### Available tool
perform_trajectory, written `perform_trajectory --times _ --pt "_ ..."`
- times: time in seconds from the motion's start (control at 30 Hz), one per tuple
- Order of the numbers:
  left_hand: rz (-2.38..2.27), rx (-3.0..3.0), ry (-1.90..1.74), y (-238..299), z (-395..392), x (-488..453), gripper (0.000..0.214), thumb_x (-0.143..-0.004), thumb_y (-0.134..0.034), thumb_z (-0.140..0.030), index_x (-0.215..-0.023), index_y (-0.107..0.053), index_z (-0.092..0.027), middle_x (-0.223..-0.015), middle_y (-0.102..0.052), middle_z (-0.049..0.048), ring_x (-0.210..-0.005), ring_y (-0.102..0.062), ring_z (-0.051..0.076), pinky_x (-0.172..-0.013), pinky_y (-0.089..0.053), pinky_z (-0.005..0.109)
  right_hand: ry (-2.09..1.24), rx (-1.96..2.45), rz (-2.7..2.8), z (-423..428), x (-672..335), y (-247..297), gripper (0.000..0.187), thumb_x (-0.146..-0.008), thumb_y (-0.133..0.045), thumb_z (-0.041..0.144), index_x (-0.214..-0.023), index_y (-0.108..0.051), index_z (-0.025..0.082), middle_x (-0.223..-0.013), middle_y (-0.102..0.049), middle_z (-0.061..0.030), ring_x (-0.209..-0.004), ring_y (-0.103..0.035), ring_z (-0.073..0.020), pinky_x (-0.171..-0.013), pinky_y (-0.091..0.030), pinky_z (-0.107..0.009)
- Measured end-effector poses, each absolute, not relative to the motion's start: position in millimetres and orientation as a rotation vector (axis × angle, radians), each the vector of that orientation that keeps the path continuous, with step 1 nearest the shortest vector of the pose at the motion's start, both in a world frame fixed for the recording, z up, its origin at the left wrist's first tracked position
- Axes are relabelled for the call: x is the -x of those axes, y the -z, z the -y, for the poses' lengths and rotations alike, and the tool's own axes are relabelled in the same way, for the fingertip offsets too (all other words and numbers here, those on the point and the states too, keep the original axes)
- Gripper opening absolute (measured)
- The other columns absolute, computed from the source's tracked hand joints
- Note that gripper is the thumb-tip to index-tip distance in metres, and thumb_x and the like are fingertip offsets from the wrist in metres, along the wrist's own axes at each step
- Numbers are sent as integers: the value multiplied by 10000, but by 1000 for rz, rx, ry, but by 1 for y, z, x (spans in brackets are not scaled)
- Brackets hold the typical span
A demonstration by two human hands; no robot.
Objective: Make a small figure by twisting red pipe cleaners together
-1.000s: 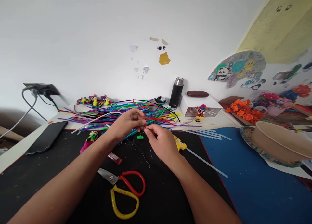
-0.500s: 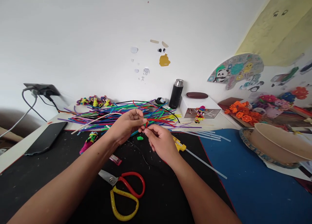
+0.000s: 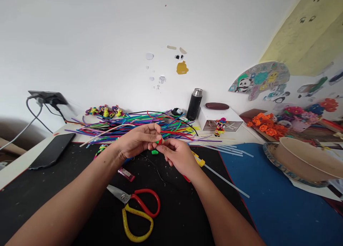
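Observation:
My left hand (image 3: 142,139) and my right hand (image 3: 180,156) meet above the black mat (image 3: 177,210). Between their thumbs and fingertips is a small red and green piece (image 3: 160,141), maybe pipe cleaner; the fingers cover much of it. Just below, a bright green coiled bit (image 3: 154,152) lies on the mat. Behind my hands spreads a heap of coloured pipe cleaners (image 3: 118,126). Nearer to me lie scissors (image 3: 138,203) with one red and one yellow handle, slightly apart. A yellow glue gun (image 3: 198,160) with a glue stick is partly hidden by my right hand.
A phone (image 3: 52,151) lies at left. Further back stand a black flask (image 3: 194,105), a white box (image 3: 227,117) and a small pipe-cleaner figure (image 3: 220,126). At right are clear glue sticks (image 3: 230,148) and a large beige bowl (image 3: 311,156). A small red packet (image 3: 126,174) lies beside my left forearm.
Both hands have shifted slightly downward in view, still pinching together. Green now shows beside the red on the held piece. The camera view has tilted a little.

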State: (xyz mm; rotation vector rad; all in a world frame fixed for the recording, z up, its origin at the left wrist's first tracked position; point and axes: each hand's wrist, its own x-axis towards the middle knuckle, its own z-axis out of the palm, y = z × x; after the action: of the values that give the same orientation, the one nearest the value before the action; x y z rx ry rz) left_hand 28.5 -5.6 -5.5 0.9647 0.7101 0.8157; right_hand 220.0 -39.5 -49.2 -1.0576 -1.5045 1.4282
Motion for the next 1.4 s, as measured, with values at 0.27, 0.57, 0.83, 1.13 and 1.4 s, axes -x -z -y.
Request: perform_trajectory --times 0.27,0.57,0.83,1.13,1.4 --pt "-772 -1148 -709 4 5 -21 329 -728 -925 -187 -919 -659 -156 -767 -725 25 -555 -632 104 -474 -474 178 -1193 1178 1715 37 -223 54 304 -906 -737 502 -887 -713 200 -688 -646 15 -557 -542 -118 -521 -360 -231" --pt "-747 -1181 -626 1 5 -18 348 -718 -927 -204 -888 -625 -170 -719 -703 11 -551 -633 108 -474 -442 178 -972 1251 1898 38 -226 51 434 -904 -706 631 -892 -746 199 -786 -721 -22 -649 -583 -151 -564 -350 -253" --pt "-819 -1268 -652 4 5 -21 340 -738 -911 -238 -918 -632 -167 -751 -711 16 -592 -634 118 -522 -462 203 -920 1295 1931 37 -227 51 355 -945 -694 545 -868 -727 200 -774 -727 -17 -663 -604 -156 -581 -338 -258" --pt "-861 -1302 -665 7 3 -20 319 -750 -889 -242 -931 -635 -172 -736 -696 -1 -582 -631 120 -540 -488 213 -880 1308 1956 37 -227 46 281 -958 -698 472 -882 -746 205 -850 -768 -33 -714 -635 -172 -620 -352 -275" --pt "-857 -1207 -668 5 0 -25 319 -709 -917 -213 -897 -665 -160 -676 -688 -3 -542 -620 111 -504 -478 197 -842 1328 1954 38 -228 43 257 -960 -708 427 -825 -727 209 -769 -733 -4 -662 -596 -152 -610 -323 -273"
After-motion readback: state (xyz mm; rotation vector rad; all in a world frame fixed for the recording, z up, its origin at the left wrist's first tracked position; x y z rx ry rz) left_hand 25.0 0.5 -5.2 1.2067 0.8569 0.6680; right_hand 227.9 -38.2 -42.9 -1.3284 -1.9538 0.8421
